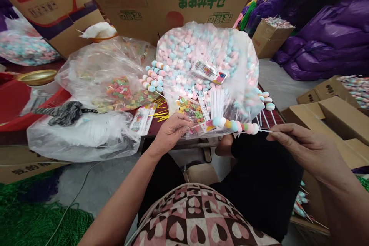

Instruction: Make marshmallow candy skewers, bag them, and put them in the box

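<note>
My right hand (300, 142) pinches the white stick of a marshmallow skewer (235, 125), held level above the table's front edge. Blue, white and pink marshmallows with orange, green and red gummy rings are threaded on it. At the skewer's far end, my left hand (174, 128) has its thumb and fingers pressed together on what looks like a small printed plastic bag (206, 126). Whether the skewer's tip is inside that bag, I cannot tell. Just behind lie a bundle of white sticks (216, 103) and a pile of gummy rings (190, 109).
A big clear bag of marshmallows (184, 46) fills the table's back. Finished skewers (155, 76) lie left of it, others (266, 102) at the right. A bag of gummy rings (121, 88), yellow twist ties (161, 114) and printed wrappers (143, 119) are leftward. Open cartons (331, 119) stand right.
</note>
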{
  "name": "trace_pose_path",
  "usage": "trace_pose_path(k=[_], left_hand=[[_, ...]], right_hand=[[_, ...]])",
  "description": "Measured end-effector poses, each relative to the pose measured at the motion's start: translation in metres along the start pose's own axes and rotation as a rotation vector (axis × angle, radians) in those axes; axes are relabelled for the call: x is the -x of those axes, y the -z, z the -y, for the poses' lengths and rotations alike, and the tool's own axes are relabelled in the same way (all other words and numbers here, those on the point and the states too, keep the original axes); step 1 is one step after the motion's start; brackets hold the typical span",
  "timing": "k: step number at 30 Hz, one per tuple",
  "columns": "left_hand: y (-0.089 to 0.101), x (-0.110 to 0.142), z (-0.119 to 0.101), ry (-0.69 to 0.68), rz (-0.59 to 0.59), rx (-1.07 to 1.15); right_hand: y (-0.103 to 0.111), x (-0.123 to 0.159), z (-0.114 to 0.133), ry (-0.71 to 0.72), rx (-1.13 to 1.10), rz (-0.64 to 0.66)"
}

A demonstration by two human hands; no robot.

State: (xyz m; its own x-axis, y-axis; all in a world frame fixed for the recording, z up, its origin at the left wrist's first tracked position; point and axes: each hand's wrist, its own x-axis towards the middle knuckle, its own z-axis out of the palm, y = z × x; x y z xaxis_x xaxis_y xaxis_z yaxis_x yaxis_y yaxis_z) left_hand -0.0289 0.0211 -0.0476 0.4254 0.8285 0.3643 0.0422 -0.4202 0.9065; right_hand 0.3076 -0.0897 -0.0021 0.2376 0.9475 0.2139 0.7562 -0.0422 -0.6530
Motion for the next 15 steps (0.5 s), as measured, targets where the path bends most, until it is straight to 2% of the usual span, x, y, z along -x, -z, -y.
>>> trace_pose_path(k=[8, 15], left_hand=[[0.0, 0.003, 0.001, 0.047, -0.028, 0.049], [0.001, 0.005, 0.001, 0.108, -0.044, 0.121]], right_hand=[[-0.007, 0.006, 0.005, -0.059, -0.15, -0.039], [-0.01, 0.013, 0.011, -0.061, -0.173, -0.043]])
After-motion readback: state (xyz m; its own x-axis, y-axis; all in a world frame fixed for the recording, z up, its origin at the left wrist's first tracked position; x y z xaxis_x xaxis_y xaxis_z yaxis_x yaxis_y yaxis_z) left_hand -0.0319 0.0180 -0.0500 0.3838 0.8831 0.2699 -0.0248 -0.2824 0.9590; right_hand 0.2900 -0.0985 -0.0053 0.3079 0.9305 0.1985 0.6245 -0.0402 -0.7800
